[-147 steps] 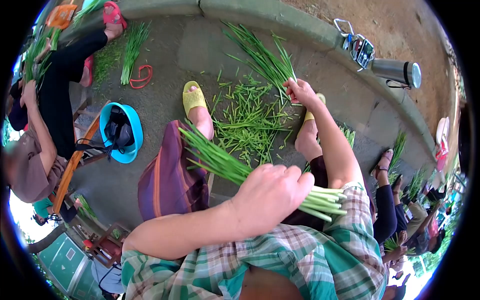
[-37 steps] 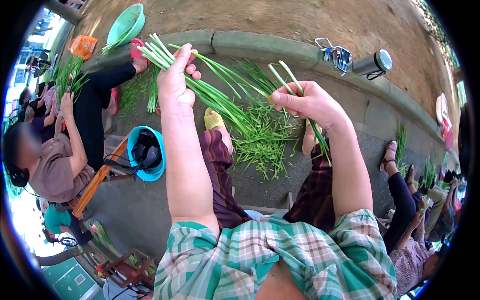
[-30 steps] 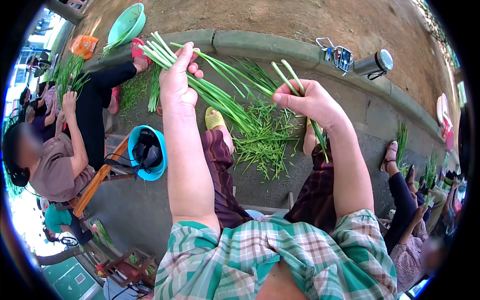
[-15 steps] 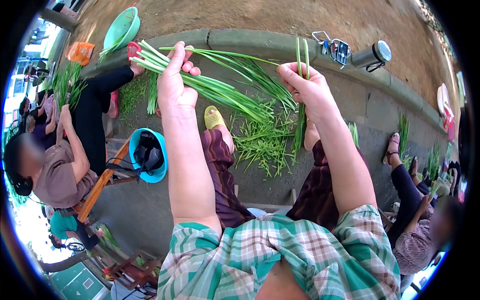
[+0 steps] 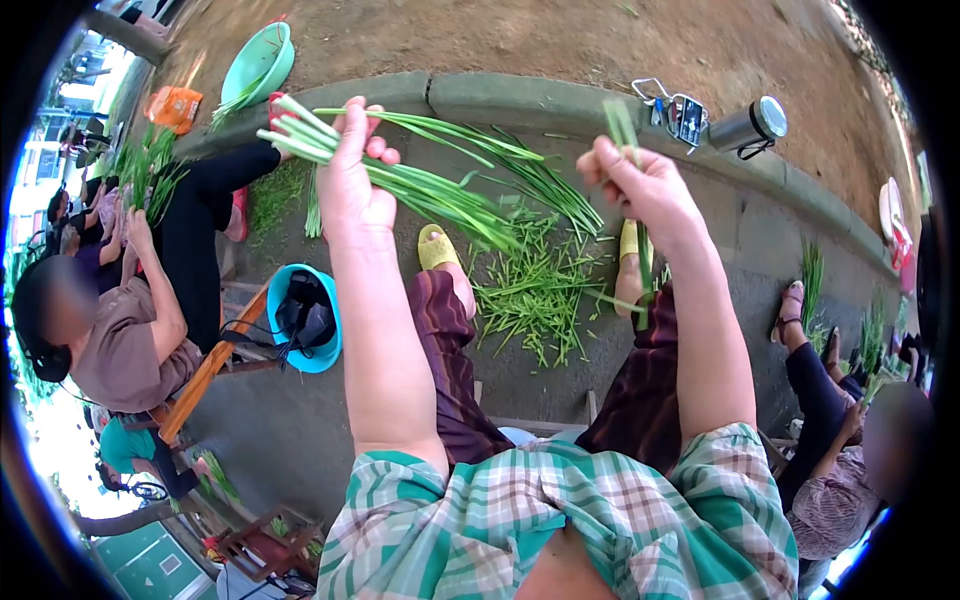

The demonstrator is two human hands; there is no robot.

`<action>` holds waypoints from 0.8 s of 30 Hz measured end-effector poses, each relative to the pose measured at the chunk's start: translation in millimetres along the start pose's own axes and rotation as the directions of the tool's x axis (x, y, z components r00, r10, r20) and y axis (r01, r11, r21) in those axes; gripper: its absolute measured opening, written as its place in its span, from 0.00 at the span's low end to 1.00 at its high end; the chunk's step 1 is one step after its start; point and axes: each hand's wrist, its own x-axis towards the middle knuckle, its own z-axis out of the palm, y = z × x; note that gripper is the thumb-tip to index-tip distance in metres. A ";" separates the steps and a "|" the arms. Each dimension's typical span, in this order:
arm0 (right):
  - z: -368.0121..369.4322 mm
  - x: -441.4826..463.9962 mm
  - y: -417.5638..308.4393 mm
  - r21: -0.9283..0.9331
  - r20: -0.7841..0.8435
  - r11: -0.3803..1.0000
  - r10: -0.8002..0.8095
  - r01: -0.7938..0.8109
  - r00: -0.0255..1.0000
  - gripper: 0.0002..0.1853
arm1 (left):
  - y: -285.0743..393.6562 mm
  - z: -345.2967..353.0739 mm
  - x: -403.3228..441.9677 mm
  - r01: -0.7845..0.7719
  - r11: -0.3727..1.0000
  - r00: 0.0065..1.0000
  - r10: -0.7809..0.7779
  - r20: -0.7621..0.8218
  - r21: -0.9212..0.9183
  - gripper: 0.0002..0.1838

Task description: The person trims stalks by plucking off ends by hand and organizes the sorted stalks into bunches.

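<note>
Right hand [image 5: 645, 190] shifted outward, pinching stems [image 5: 619, 122] | left hand [image 5: 357, 195] clamped on bunch [image 5: 430, 195], pale ends [image 5: 298, 132] jutting leftward

Blue basin [image 5: 320, 356] sitting below and left of the left grip [image 5: 357, 180], orange bag [image 5: 174, 109] lying farther left, curb [image 5: 540, 98] curving beyond, silver flask [image 5: 742, 128] resting right of the right grip [image 5: 642, 186]

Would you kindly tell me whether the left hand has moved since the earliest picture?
Yes: judged against the curb, the left hand has gone up and leftward in the view, appearing much nearer the curb now.
</note>
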 end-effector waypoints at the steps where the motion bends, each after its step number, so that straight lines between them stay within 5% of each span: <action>1: 3.5 -4.9 -3.7 -0.176 0.126 0.982 0.087 -0.064 0.988 0.15 | -3.0 -1.8 0.7 0.047 0.999 0.998 -0.047 0.051 -0.001 0.15; 5: 14.1 -8.8 5.6 -0.240 0.306 0.971 0.068 0.008 0.950 0.18 | -12.0 -1.0 3.5 0.079 0.992 0.979 -0.095 0.178 0.098 0.18; 14: 16.2 -7.7 4.4 -0.092 0.259 0.992 0.108 -0.087 0.960 0.21 | -12.2 10.8 -10.1 0.134 0.991 0.967 -0.135 0.214 0.019 0.16; 17: 16.4 -5.5 8.7 -0.018 0.292 0.993 0.117 -0.117 0.949 0.17 | -15.8 21.2 -17.7 0.054 0.943 0.974 -0.122 0.190 0.328 0.16; 20: 20.8 -7.0 5.5 0.043 0.312 0.980 0.172 -0.195 0.934 0.15 | -28.2 41.8 -39.2 0.073 0.805 0.929 -0.270 0.253 0.589 0.14; 24: 24.9 -5.5 14.2 0.065 0.319 0.970 0.201 -0.233 0.926 0.15 | -45.8 66.6 -65.5 0.129 0.694 0.847 -0.448 0.285 0.708 0.15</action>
